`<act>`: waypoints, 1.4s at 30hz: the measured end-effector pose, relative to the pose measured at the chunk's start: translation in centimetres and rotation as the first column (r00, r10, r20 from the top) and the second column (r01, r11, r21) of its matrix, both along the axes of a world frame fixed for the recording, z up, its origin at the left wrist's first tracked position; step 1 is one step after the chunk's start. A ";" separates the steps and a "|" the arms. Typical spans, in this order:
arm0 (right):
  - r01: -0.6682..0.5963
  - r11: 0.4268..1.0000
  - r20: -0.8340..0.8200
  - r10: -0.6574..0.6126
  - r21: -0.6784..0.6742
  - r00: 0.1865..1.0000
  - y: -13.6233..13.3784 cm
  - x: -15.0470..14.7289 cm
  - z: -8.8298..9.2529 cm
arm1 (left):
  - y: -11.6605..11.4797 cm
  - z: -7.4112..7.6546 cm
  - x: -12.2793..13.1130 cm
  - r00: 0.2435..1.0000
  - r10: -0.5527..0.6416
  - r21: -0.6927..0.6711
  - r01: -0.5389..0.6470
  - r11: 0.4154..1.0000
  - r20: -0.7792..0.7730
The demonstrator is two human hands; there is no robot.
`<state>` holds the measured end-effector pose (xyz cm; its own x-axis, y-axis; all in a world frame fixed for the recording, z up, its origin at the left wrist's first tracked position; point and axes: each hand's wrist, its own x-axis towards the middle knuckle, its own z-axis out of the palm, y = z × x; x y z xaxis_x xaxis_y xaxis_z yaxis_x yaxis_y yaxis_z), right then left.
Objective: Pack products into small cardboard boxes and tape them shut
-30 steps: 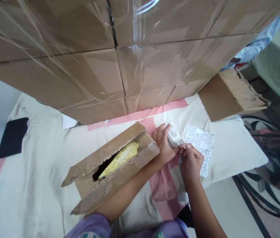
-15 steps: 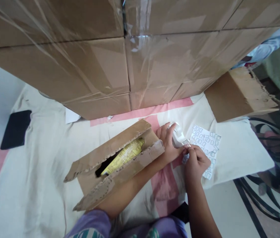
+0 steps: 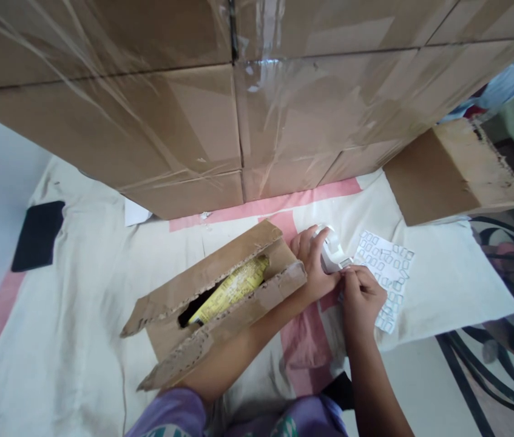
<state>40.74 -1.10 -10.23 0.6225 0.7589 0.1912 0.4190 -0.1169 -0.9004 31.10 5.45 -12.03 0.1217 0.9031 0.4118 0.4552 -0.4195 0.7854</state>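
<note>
Head camera: white tape dispenser [image 3: 333, 253], small, smooth and rounded, with a narrower front end angled toward the right hand [image 3: 362, 294]. Sits within the grasp of the left hand [image 3: 310, 266], over cream cloth [image 3: 93, 303] with pink bands. Gripped by the left hand from its left side, fingers bent and slightly parted, spread only about as wide as the dispenser, thumb along the near side. At the right hand, fingers curled in, thumb and forefinger pinched together at the dispenser's front end; too small to make out anything between those fingertips. Left forearm [image 3: 257, 341] stretched forward and rightward, partly behind a ragged-edged carton [image 3: 202, 274]. Right forearm [image 3: 372, 379] reaching forward from the near right, back of the hand uppermost, fingertips near the left thumb. Just left of the left hand, that same carton, with a yellow packet [image 3: 233, 288] showing through its gap. Right of the right hand, and partly behind it, white sheet [image 3: 393, 267] with small drawn squares. Beyond both hands, taped box stack [image 3: 184, 121]. Farther right of the right hand, brown box [image 3: 434, 179].
</note>
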 end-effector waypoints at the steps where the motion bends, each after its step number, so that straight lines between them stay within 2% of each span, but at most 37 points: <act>1: -0.003 1.000 0.012 0.004 -0.008 1.000 0.1 0.0 0.0 | 0.0 0.1 0.0 1.000 -0.001 0.002 0.001 1.000 0.000; 10: -0.015 0.999 0.041 0.017 -0.048 0.999 0.0 0.0 0.1 | 0.0 0.5 -0.1 0.999 -0.022 -0.028 0.022 0.999 -0.026; 17: -0.028 0.996 0.137 0.040 -0.086 0.990 0.2 0.4 -0.6 | -0.2 0.4 -0.2 0.996 -0.045 -0.057 0.041 0.998 -0.083; 24: 0.018 0.992 0.135 -0.034 0.121 0.990 -0.2 0.1 -0.7 | -0.4 0.0 -0.2 0.995 -0.097 -0.029 0.096 0.995 -0.025; 28: 0.016 0.981 0.168 -0.050 0.196 0.985 -0.5 -0.2 -0.4 | -1.2 0.6 -0.5 0.977 -0.203 0.155 0.192 0.969 0.058; 30: 0.003 0.973 0.202 -0.050 0.229 0.978 -0.7 -0.3 -0.3 | -1.5 1.0 -0.8 0.963 -0.247 0.205 0.221 0.953 0.110; 34: -0.039 0.965 0.216 -0.019 0.260 0.976 -0.8 -0.4 0.0 | -1.5 1.2 -1.3 0.950 -0.225 0.113 0.205 0.972 0.216; 36: -0.064 0.957 0.229 -0.002 0.283 0.973 -0.8 -0.4 0.0 | -1.2 1.2 -1.5 0.931 -0.241 0.083 0.227 0.970 0.275; 38: -0.104 0.944 0.263 0.019 0.312 0.965 -0.8 -0.3 -0.1 | -1.0 1.2 -1.5 0.883 -0.309 0.043 0.315 0.948 0.354; 42: -0.163 0.900 0.328 0.023 0.405 0.944 -1.0 -0.1 -0.5 | -0.8 1.3 -1.1 0.715 -0.447 -0.039 0.550 0.834 0.538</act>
